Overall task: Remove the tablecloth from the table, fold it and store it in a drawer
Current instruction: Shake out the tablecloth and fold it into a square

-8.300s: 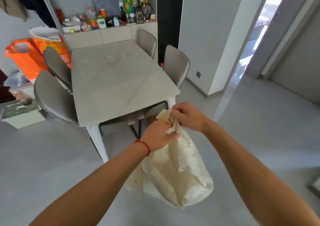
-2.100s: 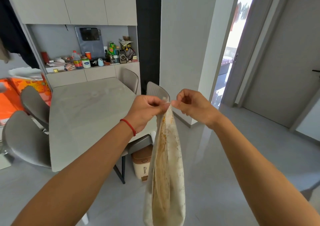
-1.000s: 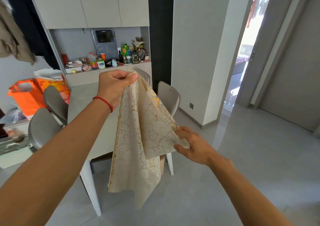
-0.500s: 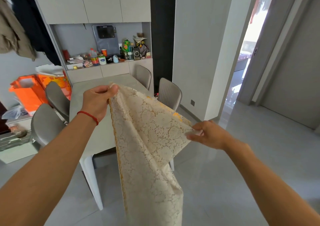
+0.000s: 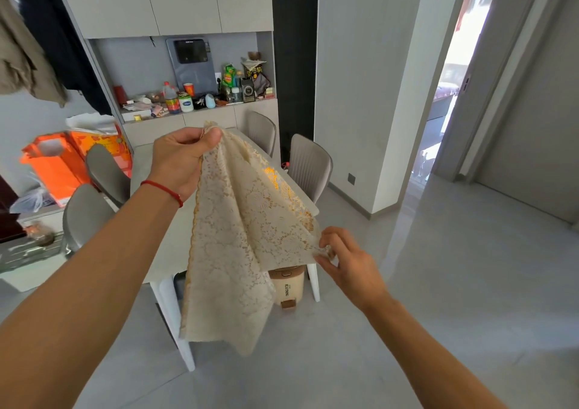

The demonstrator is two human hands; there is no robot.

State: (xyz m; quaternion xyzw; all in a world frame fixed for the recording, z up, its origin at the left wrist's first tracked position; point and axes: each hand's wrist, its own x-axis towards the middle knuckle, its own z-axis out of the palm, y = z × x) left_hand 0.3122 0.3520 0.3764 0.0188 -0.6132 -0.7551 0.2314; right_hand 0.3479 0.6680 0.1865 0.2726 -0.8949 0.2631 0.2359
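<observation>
1. Hanging in the air in front of the person, the tablecloth point(image 5: 238, 242) is draping down between both hands, clear of the bench point(image 5: 163, 245) behind it and covering much of the benchtop from view.
2. Pinching the top of the cloth, the left hand point(image 5: 180, 161) is keeping a clenched grip, with a small tuft of lace poking up above the thumb and forefinger (a red string is circling the wrist).
3. Reaching in lower and to the right, the right hand point(image 5: 347, 261) is holding a side corner of the cloth in a fingertip grip; the lace is blurring against the fingers, so exactly how much is caught is hard to make out.
4. Spreading between the two grips, the cloth is showing a gold-printed edge point(image 5: 282, 186) near its upper right fold, while its lower end is dangling free above the floor.
5. Peeking out under the bench, a small cream bin point(image 5: 288, 286) is standing partly hidden by the cloth, its lettering too small to read.
6. Standing around the bench are grey chairs point(image 5: 308, 165), two on the left being cut off by the left forearm.
</observation>
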